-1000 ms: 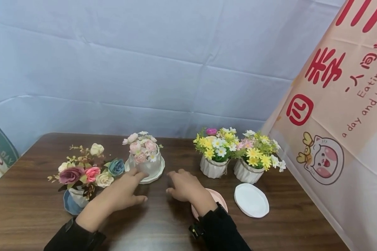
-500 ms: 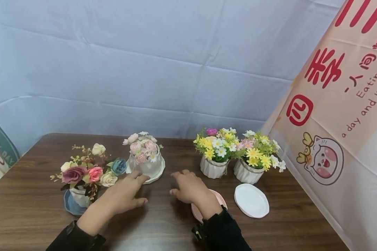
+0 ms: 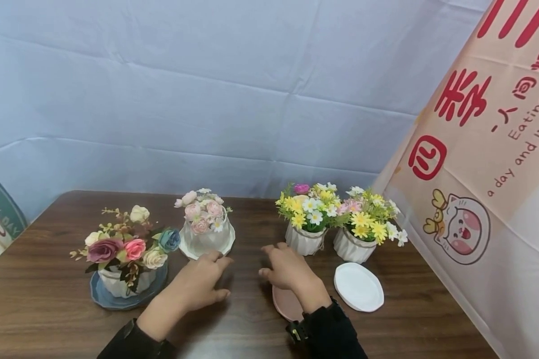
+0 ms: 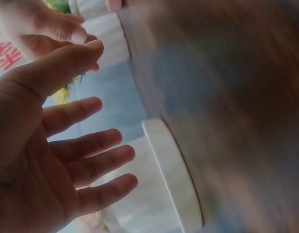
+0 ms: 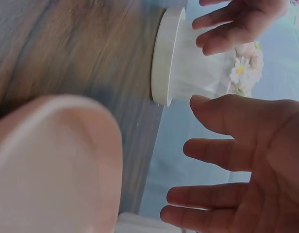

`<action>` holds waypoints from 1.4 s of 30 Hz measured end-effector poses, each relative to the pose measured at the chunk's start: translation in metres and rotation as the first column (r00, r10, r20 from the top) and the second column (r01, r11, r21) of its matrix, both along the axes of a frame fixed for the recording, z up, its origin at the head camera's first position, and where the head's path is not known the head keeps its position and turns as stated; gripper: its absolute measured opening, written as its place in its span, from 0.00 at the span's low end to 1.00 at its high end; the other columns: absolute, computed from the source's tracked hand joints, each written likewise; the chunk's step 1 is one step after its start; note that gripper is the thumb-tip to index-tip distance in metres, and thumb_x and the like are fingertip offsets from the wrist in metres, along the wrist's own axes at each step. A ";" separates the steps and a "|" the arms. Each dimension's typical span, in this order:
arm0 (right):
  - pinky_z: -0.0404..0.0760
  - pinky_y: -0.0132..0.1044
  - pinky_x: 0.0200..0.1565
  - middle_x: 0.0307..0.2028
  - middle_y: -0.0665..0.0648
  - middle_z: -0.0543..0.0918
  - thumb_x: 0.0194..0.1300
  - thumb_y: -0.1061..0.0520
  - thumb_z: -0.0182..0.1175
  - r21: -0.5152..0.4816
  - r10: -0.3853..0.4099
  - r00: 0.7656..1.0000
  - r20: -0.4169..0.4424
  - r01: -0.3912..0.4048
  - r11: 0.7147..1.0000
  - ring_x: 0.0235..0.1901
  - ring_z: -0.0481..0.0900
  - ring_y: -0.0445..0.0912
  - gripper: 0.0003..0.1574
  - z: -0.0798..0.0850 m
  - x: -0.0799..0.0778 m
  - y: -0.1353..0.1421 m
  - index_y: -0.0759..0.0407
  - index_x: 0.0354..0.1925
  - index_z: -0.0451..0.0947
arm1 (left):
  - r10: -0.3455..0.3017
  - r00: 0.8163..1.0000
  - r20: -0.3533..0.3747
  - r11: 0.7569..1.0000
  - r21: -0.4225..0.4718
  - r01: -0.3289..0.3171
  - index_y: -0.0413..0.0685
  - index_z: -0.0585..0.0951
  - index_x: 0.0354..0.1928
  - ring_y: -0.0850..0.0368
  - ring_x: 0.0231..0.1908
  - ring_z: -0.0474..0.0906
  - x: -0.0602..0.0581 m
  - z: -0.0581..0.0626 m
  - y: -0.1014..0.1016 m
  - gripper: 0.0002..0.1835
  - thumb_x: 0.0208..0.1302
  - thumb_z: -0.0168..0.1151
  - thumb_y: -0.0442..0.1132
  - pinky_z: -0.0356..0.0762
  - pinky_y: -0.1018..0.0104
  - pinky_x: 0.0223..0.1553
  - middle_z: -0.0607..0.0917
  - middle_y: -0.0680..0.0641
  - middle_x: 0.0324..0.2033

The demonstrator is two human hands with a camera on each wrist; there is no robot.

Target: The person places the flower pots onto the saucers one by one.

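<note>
My left hand [image 3: 197, 283] hovers over the table with fingers spread, just in front of a pot of pale pink flowers [image 3: 205, 219] that stands on a white saucer [image 3: 230, 244]. In the left wrist view nothing lies in its palm. My right hand [image 3: 291, 271] is above a pink saucer [image 3: 287, 303] and partly hides it; its fingers are extended and hold nothing. Behind it stands a white pot [image 3: 304, 241] of yellow and white daisies. A similar daisy pot [image 3: 354, 247] stands to its right, with a white saucer [image 3: 359, 287] lying in front.
At the left, a pot of mixed roses [image 3: 121, 284] stands on a blue saucer [image 3: 100, 294]. The brown wooden table [image 3: 233, 319] ends at a pale cloth backdrop [image 3: 184, 99]. A printed cloth [image 3: 471, 149] hangs along the right side.
Both hands have shifted to the right. The left hand has moved off the front of the pink-flower pot, and more of the rose pot and blue saucer shows.
</note>
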State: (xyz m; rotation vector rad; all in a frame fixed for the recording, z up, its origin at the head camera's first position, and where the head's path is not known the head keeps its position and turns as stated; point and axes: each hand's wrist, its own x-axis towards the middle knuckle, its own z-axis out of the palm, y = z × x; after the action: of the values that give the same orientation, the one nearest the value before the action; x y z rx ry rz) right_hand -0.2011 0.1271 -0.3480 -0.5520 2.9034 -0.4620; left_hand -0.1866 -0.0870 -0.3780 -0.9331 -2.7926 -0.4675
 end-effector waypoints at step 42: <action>0.71 0.55 0.50 0.52 0.68 0.75 0.62 0.56 0.60 -0.111 -0.204 0.978 0.036 0.207 0.972 0.54 0.70 0.63 0.32 0.001 -0.012 0.077 0.70 0.60 0.66 | 0.159 0.913 0.376 0.963 0.144 -0.228 0.39 0.81 0.40 0.42 0.36 0.80 0.012 -0.002 0.071 0.23 0.44 0.73 0.47 0.78 0.51 0.33 0.82 0.41 0.34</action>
State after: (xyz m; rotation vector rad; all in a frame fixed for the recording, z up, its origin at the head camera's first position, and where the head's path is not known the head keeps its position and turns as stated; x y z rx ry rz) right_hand -0.2128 0.2043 -0.3470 -0.2572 2.9379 -0.6605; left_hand -0.1749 -0.0160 -0.3804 -0.5669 -3.0495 -0.9350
